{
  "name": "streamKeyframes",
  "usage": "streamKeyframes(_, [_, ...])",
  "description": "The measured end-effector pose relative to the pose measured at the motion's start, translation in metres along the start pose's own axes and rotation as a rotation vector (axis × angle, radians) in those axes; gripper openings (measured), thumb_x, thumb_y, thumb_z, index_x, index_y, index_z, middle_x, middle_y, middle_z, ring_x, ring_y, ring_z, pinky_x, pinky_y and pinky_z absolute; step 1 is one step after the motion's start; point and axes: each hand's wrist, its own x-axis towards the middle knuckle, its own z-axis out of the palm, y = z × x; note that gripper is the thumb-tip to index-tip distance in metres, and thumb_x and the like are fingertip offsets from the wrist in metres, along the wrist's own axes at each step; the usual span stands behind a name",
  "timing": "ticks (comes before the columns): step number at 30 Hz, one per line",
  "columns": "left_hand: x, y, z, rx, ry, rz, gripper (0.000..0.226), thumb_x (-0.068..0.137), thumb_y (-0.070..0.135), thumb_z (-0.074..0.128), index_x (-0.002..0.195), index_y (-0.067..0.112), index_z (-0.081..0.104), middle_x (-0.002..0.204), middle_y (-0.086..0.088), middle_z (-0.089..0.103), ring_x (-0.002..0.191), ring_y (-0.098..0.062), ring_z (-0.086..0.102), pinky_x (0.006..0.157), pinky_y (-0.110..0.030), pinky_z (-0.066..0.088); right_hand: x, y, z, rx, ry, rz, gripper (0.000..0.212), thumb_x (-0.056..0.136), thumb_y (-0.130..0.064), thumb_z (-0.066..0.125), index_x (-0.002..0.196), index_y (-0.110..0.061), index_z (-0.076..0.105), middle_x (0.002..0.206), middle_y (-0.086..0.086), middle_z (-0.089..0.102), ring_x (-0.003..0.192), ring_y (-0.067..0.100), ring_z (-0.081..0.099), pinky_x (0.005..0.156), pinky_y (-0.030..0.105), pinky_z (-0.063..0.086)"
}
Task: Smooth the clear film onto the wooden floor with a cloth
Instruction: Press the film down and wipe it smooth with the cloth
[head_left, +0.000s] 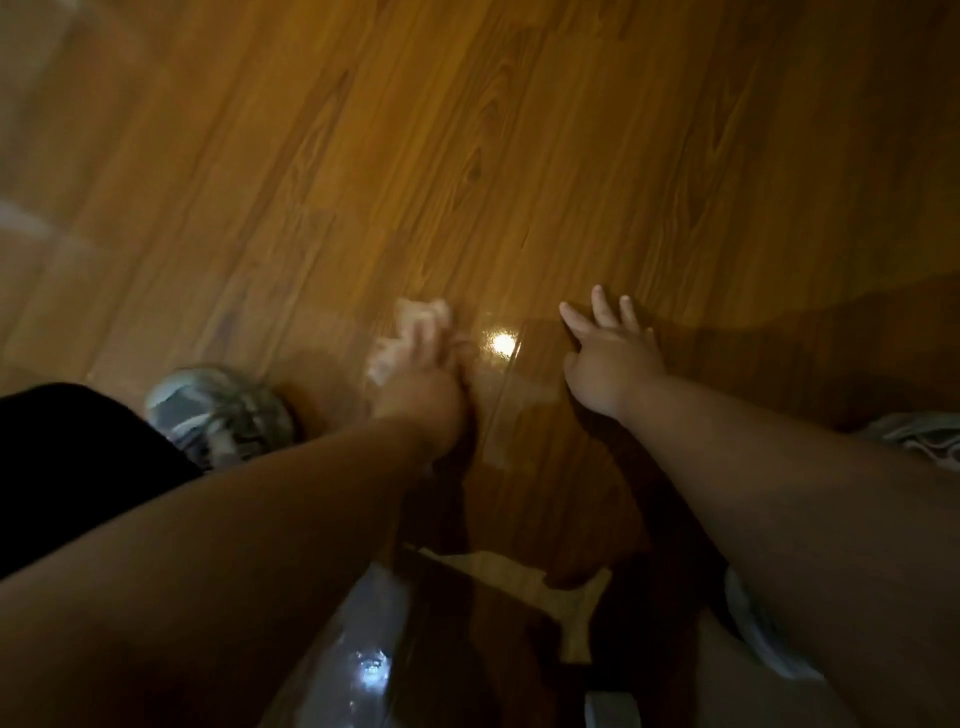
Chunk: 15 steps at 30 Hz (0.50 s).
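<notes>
My left hand (423, 374) presses a pale crumpled cloth (415, 325) down on the wooden floor (467, 130); the hand is blurred by motion. A glossy clear film (511, 395) lies on the boards between my hands, with a bright light glare on it. My right hand (608, 348) rests flat on the film with its fingers spread and straight. Both forearms reach in from the bottom of the view.
A grey patterned shoe (221, 410) stands left of my left hand, beside a black trouser leg (78, 462). Another shoe (930, 441) shows at the right edge. Shiny loose film (358, 649) bunches near the bottom centre.
</notes>
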Motion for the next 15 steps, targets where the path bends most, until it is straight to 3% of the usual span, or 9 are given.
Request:
streamKeyframes(2, [-0.002, 0.034, 0.004, -0.062, 0.132, 0.263, 0.061, 0.093, 0.037, 0.041, 0.150, 0.020, 0.026, 0.160, -0.013, -0.004, 0.144, -0.042, -0.009, 0.112, -0.063, 0.006, -0.008, 0.001, 0.008, -0.043, 0.001, -0.037, 0.065, 0.096, -0.034, 0.038, 0.149, -0.042, 0.001, 0.158, -0.005, -0.020, 0.145, 0.025, -0.019, 0.116, 0.048, -0.001])
streamKeyframes(4, [-0.006, 0.044, 0.015, -0.115, 0.150, 0.453, 0.060, 0.095, 0.038, 0.041, 0.151, 0.033, 0.019, 0.161, -0.003, -0.008, 0.147, -0.029, -0.008, 0.114, -0.057, 0.007, -0.011, 0.006, 0.014, -0.068, 0.002, -0.044, 0.065, 0.096, -0.037, 0.036, 0.149, -0.043, -0.003, 0.157, -0.005, -0.022, 0.144, 0.024, -0.021, 0.116, 0.048, -0.004])
streamKeyframes(6, [-0.009, 0.023, 0.027, -0.151, 0.201, 0.428, 0.061, 0.097, 0.033, 0.042, 0.151, 0.039, 0.015, 0.161, 0.001, -0.012, 0.147, -0.024, -0.005, 0.116, -0.049, 0.012, -0.010, 0.011, 0.019, -0.107, -0.013, -0.047, 0.068, 0.097, -0.032, 0.036, 0.148, -0.043, -0.007, 0.156, -0.006, -0.024, 0.143, 0.024, -0.022, 0.115, 0.048, -0.006])
streamKeyframes(8, [-0.006, -0.014, 0.039, -0.272, 0.237, 0.177, 0.065, 0.096, 0.031, 0.044, 0.151, 0.040, 0.011, 0.161, 0.000, -0.013, 0.147, -0.024, 0.005, 0.117, -0.045, 0.015, -0.008, 0.012, 0.022, -0.147, -0.023, -0.043, 0.073, 0.096, -0.026, 0.040, 0.147, -0.044, -0.010, 0.156, -0.006, -0.025, 0.143, 0.025, -0.022, 0.115, 0.050, -0.005])
streamKeyframes(12, [-0.010, -0.078, 0.050, -0.713, 0.086, -0.612, 0.070, 0.092, 0.040, 0.051, 0.152, 0.023, 0.018, 0.160, -0.014, -0.005, 0.146, -0.036, 0.008, 0.117, -0.049, 0.017, -0.003, 0.012, 0.029, -0.158, 0.030, -0.045, 0.076, 0.096, -0.025, 0.042, 0.147, -0.044, -0.011, 0.156, -0.005, -0.025, 0.143, 0.026, -0.022, 0.115, 0.051, -0.005])
streamKeyframes(13, [-0.013, -0.084, 0.055, -0.825, 0.032, -0.731, 0.065, 0.094, 0.044, 0.046, 0.149, 0.018, 0.024, 0.159, -0.018, 0.000, 0.144, -0.039, 0.011, 0.115, -0.050, 0.021, -0.004, 0.014, 0.031, -0.158, 0.033, -0.045, 0.074, 0.096, -0.027, 0.040, 0.147, -0.044, -0.011, 0.157, -0.005, -0.024, 0.143, 0.026, -0.022, 0.115, 0.051, -0.006])
streamKeyframes(15, [-0.019, -0.080, 0.063, -0.835, -0.003, -0.746, 0.058, 0.097, 0.044, 0.039, 0.145, 0.012, 0.030, 0.158, -0.021, 0.000, 0.144, -0.042, 0.009, 0.114, -0.050, 0.023, -0.007, 0.015, 0.032, -0.145, 0.031, -0.043, 0.067, 0.098, -0.033, 0.036, 0.147, -0.044, -0.008, 0.157, -0.005, -0.021, 0.144, 0.025, -0.020, 0.115, 0.050, -0.006])
